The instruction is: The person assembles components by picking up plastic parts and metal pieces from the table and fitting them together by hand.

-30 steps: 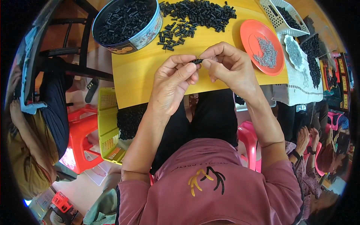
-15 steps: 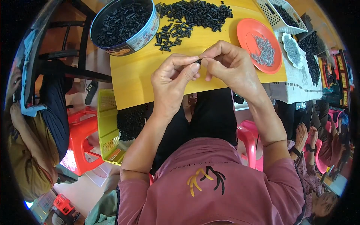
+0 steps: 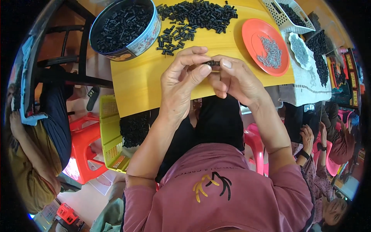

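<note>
While our left hand (image 3: 177, 79) has its grip clamped on the left end of a black part (image 3: 212, 63), our right hand (image 3: 239, 80) meets the other end; whether its grip closes there, we cannot tell. We hold the part above the table (image 3: 143, 87). Farther on, we see silvery bits (image 3: 269, 54) on a red plate (image 3: 249, 36), a tin (image 3: 146, 40) of black pieces (image 3: 123, 29) at left, a loose pile (image 3: 208, 16) between them, and a white basket (image 3: 277, 16) beyond the plate.

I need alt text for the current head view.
The left hand and right hand hold a small black part above a yellow table. Beyond are a pile of black parts and a tin holding more; at right, a red plate holds small silvery pieces.
</note>
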The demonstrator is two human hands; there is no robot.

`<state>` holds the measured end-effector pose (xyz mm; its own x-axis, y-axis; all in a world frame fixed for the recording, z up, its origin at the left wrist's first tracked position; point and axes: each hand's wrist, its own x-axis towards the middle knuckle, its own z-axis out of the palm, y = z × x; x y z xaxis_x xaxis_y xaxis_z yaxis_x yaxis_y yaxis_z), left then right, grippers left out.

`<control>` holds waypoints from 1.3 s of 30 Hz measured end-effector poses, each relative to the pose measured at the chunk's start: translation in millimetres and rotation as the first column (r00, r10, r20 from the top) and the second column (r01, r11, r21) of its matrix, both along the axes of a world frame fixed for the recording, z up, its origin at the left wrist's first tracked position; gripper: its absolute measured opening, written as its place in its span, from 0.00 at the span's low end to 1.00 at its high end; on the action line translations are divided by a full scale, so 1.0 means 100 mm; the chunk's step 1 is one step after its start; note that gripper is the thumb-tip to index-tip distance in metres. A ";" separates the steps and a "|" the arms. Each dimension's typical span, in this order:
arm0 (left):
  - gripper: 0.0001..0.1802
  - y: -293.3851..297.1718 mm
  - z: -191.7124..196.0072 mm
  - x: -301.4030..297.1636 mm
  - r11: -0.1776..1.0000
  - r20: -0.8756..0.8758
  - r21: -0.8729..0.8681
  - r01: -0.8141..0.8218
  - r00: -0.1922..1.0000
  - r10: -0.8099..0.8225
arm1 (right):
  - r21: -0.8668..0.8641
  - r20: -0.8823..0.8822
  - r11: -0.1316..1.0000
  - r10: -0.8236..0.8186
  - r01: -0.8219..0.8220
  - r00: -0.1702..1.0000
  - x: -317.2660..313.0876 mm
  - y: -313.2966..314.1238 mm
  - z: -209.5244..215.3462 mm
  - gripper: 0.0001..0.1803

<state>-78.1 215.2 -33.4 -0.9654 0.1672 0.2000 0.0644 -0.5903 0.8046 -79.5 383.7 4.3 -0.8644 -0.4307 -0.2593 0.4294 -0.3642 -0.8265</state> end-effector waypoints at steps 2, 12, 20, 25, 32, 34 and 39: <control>0.09 0.00 0.02 0.01 1.000 -0.010 -0.014 -0.001 1.000 0.001 | -0.073 0.025 0.995 0.068 -0.066 0.997 0.00 0.01 -0.01 0.19; 0.11 -0.14 0.25 0.02 0.775 -0.535 -0.523 -0.356 0.844 0.027 | -0.113 0.010 0.992 0.057 -0.056 0.998 0.05 0.00 -0.02 0.14; 0.10 -0.22 0.12 0.13 0.835 -0.483 -0.448 -0.320 0.872 0.076 | -0.216 0.057 0.976 0.049 -0.035 0.997 0.13 -0.18 -0.16 0.13; 0.11 -0.74 0.11 0.34 0.783 -0.333 -0.565 -0.261 0.940 0.072 | 0.100 0.004 0.976 0.192 -0.191 0.981 0.09 -0.28 -0.08 0.16; 0.11 -2.00 -0.17 0.95 0.494 -0.028 -0.826 -0.271 0.896 0.444 | 0.566 -0.576 0.720 -0.004 0.402 0.818 -0.13 0.05 -0.32 0.10; 0.16 -2.41 -0.41 1.12 0.211 -0.061 -0.966 -0.152 0.922 0.383 | 0.552 -0.597 0.710 -0.031 0.438 0.801 -0.17 0.13 -0.38 0.10; 0.22 -2.14 -0.22 1.05 -0.021 -0.275 -0.958 -0.287 0.894 0.352 | 0.530 -0.725 0.645 0.008 0.551 0.689 -0.17 0.22 -0.51 0.09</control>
